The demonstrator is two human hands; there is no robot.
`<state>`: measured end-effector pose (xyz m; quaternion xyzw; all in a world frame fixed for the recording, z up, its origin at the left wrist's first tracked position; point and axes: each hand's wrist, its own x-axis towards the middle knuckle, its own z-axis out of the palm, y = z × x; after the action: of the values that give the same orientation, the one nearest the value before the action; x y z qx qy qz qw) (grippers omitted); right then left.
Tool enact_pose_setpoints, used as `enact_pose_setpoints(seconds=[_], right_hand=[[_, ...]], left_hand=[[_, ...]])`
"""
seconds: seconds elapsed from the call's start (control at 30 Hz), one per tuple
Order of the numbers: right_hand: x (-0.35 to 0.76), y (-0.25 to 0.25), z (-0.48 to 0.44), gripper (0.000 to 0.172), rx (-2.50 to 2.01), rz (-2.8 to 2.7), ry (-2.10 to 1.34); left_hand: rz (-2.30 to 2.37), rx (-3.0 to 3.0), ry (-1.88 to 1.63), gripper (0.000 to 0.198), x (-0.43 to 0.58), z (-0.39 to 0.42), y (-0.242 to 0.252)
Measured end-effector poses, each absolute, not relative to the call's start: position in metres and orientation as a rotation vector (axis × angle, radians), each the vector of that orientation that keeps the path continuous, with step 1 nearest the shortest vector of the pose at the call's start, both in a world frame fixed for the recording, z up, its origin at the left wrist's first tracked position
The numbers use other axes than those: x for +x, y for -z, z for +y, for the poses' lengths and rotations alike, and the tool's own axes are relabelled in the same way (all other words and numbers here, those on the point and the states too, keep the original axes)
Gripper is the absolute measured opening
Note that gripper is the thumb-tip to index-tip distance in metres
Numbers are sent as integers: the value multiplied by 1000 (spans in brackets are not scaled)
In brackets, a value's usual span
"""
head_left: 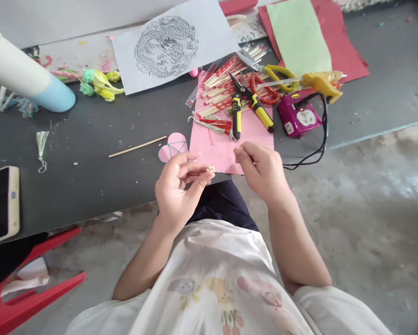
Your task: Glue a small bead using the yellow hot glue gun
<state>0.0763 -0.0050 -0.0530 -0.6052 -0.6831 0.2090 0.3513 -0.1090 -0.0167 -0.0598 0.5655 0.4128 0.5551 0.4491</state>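
Between the thumb and fingertips of my left hand (177,186) is a small cluster of pale wooden bits (210,169), held near the table's front edge. My right hand (262,170) is closed in a pinch a little to the right, apart from the left; whatever its fingers hold is hidden or too small to name. Just behind my left hand lies a pink paper shape (175,144) crossed by dark thread. A thin wooden stick (137,147) rests to its left. Beyond my hands, yellow-black pliers (245,104) lie on a pink sheet (215,151).
Red-patterned sticks (219,88), scissors (281,77) and a yellow glue gun (320,83) crowd the back right, beside a purple power box (299,114) with a black cable. A dragon print (167,46), white-blue bottle (30,70), tassel (42,149) and phone (1,204) are around the left.
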Motion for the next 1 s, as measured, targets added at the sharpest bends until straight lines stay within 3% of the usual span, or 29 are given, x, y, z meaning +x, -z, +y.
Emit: enact_pose_setpoints(seconds=[0.13,0.2,0.43,0.73,1.0], right_hand=[[74,52,-6,6,-1487,-1823,-644],[74,49,-7,14,-1379,-1798,-707],[74,41,-11,14,-941,-1794,-896],[62,44,-17,10,-940,-1725,-582],[64,44,-18,9,-1016,-1681,-766]], left_hand=[[1009,1494,-1358,43,-113,-16,63],[999,1514,-1327,47,-115,-16,62],[913,1416,-1219,52,-118,-13,56],[845,996,-1172,46,-108,-14,43],[951,1144,-1234,45,-108,-13,47]])
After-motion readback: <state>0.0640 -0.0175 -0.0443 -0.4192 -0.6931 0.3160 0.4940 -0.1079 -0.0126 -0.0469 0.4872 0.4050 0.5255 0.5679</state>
